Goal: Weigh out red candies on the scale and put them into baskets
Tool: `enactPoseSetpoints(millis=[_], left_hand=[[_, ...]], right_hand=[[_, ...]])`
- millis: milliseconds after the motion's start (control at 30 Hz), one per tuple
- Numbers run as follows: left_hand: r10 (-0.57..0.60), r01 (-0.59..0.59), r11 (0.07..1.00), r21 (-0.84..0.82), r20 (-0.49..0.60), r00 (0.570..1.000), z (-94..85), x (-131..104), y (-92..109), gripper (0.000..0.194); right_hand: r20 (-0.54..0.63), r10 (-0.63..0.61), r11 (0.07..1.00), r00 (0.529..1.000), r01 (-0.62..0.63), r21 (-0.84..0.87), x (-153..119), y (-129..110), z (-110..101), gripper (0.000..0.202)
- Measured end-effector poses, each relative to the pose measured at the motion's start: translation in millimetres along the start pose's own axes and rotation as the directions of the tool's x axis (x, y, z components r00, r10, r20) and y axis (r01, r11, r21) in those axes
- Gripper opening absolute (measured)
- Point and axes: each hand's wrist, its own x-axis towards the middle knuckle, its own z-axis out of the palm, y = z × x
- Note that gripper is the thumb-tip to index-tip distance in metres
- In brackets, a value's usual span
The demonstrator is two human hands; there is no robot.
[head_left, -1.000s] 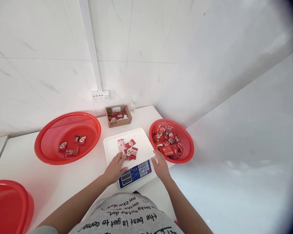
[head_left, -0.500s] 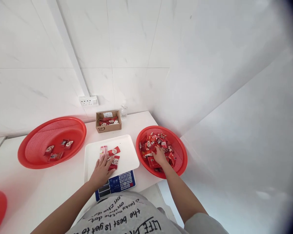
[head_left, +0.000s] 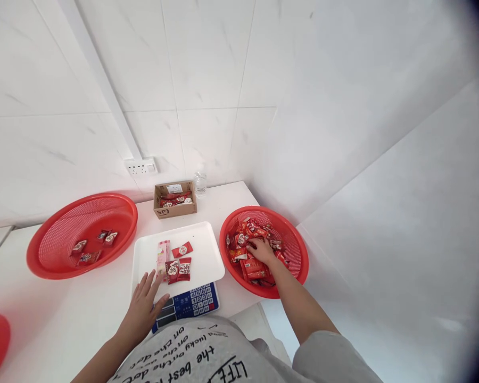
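The right hand (head_left: 265, 255) is down in the right basket (head_left: 302, 268), among red packets (head_left: 249, 230). Its fingers curl a little; from where I stand I can't tell whether they have hold of one. The left hand (head_left: 140, 307) is palm down over the near left part of the scale's white pan (head_left: 208, 242), fingers apart and fairly straight, tips close to the pink packet (head_left: 163, 252). I see nothing gripped there. Three small red packets (head_left: 184, 269) lie on the pan too, two of them together.

The packets look light, with slick, crinkly wrappers that could slide over one another. What's inside I can't see; I'd guess it is small and firm, and some may crack under a hard squeeze. A light pinch across the filled middle should hold better than one on the crimped end. The flat red packet (head_left: 254, 269) near the hand looks best taken by its two long edges.
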Motion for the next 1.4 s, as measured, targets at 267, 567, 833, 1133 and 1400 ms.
enactPoseSetpoints(millis=[267, 567, 833, 1133, 1400], left_hand=[[0.081, -0.081, 0.995, -0.064, 0.01, 0.997, -13.8, 21, 20, 0.053], [0.119, -0.118, 0.989, -0.094, 0.014, 0.993, -8.3, 23, 27, 0.054], [0.119, -0.12, 0.987, -0.108, -0.013, 0.993, -3.3, 14, 25, 0.057], [0.038, -0.037, 0.992, -0.122, 0.008, 0.999, -6.0, 8, 17, 0.057], [0.048, -0.041, 0.991, -0.128, 0.052, 0.998, -8.2, 17, 24, 0.056]], right_hand=[[0.011, -0.058, 0.952, 0.998, 0.052, 0.303, -44, 6, -7, 0.023], [0.017, 0.129, 0.787, 0.991, -0.113, 0.606, -40, 21, 9, 0.046], [0.071, 0.137, 0.679, 0.988, -0.146, 0.72, -26, -3, 17, 0.048], [-0.074, 0.166, 0.612, 0.983, -0.044, 0.79, -33, -15, -21, 0.038], [-0.013, 0.123, 0.866, 0.992, -0.101, 0.49, -30, -33, -8, 0.039]])
